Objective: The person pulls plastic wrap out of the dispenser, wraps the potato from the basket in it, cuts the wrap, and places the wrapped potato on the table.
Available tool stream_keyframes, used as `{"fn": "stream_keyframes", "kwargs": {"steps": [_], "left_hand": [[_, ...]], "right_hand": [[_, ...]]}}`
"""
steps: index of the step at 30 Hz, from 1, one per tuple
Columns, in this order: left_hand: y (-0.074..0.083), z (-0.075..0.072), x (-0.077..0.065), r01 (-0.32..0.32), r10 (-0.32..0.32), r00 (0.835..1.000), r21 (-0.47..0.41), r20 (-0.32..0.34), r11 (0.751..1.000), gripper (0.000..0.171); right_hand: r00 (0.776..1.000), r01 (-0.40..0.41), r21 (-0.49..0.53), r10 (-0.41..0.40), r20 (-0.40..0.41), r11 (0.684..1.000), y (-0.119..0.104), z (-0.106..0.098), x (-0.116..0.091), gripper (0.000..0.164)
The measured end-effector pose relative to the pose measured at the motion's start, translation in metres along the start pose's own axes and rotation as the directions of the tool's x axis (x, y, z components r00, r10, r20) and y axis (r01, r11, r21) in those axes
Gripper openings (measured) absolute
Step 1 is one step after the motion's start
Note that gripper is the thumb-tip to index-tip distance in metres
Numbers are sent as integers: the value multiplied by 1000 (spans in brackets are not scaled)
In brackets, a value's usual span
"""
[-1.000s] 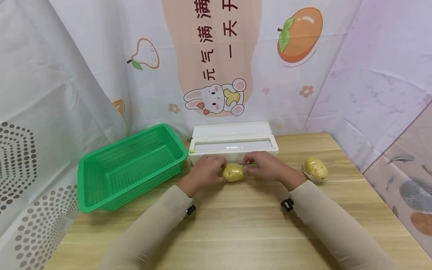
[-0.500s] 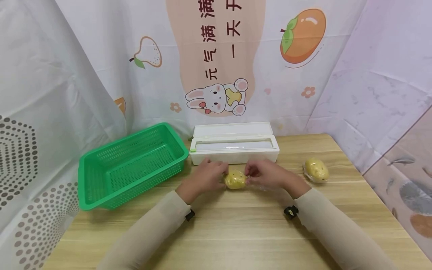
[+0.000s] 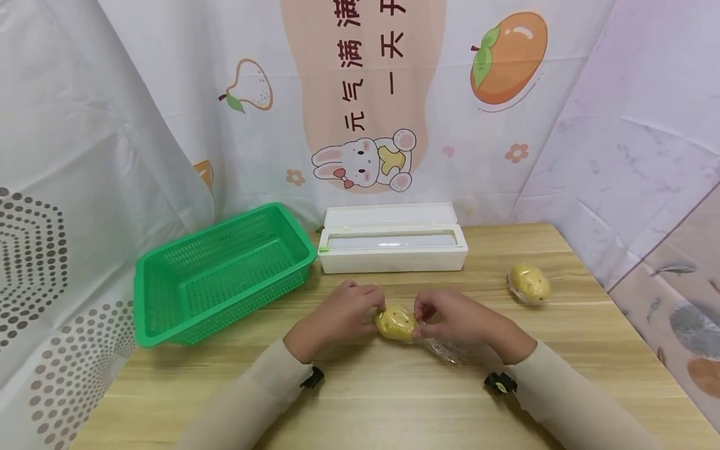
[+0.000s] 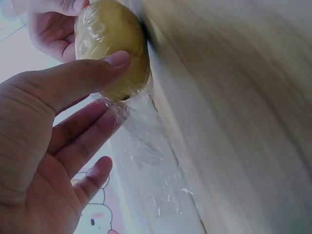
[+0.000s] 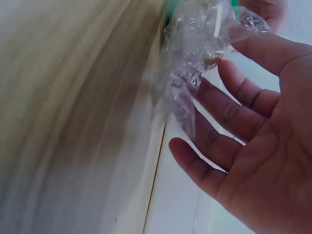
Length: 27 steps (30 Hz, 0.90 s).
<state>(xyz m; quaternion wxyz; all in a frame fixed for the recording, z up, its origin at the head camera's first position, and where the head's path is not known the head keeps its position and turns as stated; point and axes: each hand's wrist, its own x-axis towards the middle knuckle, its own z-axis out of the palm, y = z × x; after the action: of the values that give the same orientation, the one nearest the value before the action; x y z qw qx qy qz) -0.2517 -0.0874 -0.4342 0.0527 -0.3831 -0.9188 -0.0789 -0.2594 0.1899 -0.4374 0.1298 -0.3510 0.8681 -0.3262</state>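
A yellow potato (image 3: 395, 324), wrapped in shiny cling film, lies low over the table between both hands. My left hand (image 3: 344, 312) grips its left end; in the left wrist view the thumb (image 4: 90, 75) presses on the potato's side and the other fingers reach behind it. From that end, loose cling film (image 4: 151, 146) trails off. My right hand (image 3: 461, 317) is at the opposite end, pinching the film between thumb and index finger. A crumpled bunch of film (image 5: 195, 44) hangs by its fingers in the right wrist view and largely hides the potato there.
Behind the hands stands a white cling film dispenser (image 3: 394, 261) with its lid raised. At the left is a green perforated basket (image 3: 225, 315). Another film-wrapped potato (image 3: 530, 284) rests at the right on the wooden table (image 3: 394, 406). A printed cloth (image 3: 253, 156) hangs behind.
Both hands have brought the potato nearer the body, away from the dispenser. A loose tail of film now shows below the right hand. The second potato stays in place.
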Motion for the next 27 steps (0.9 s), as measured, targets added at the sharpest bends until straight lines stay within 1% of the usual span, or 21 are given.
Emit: {"fn": "stream_keyframes", "kwargs": {"steps": [4, 8, 11, 13, 15, 17, 19, 22, 27], "left_hand": [[0, -1, -2, -7, 7, 1000, -8, -22, 1000, 33], [6, -4, -6, 32, -32, 999, -1, 13, 999, 50], [13, -8, -9, 54, -54, 998, 45, 11, 998, 66], [18, -10, -10, 57, -56, 998, 85, -22, 995, 63], [23, -12, -10, 57, -49, 997, 123, -61, 991, 53], [26, -11, -10, 57, -46, 996, 144, -80, 988, 40], [28, -10, -11, 53, -40, 996, 151, -85, 987, 34], [26, -5, -11, 46, -36, 996, 127, -82, 991, 32], [22, 0, -14, 49, -45, 996, 55, -80, 997, 37]], "right_hand": [[1000, 11, -10, -11, -7, 1000, 0, 1, 1, 24], [1000, 10, -2, -10, 2, 1000, 1, 2, 1, 24], [1000, 2, 3, -2, 5, 1000, 0, 2, 0, 24], [1000, 2, -6, -2, -2, 1000, -1, 3, -1, 24], [1000, 15, -15, -15, -12, 1000, -2, 3, -2, 23], [999, 32, -33, -32, -18, 999, -3, 5, -2, 23], [999, 51, -42, -51, -17, 998, -5, 6, -1, 22], [998, 56, -57, -57, -9, 997, -7, 8, -2, 19], [998, 56, -59, -55, 19, 997, -12, 11, -3, 15]]}}
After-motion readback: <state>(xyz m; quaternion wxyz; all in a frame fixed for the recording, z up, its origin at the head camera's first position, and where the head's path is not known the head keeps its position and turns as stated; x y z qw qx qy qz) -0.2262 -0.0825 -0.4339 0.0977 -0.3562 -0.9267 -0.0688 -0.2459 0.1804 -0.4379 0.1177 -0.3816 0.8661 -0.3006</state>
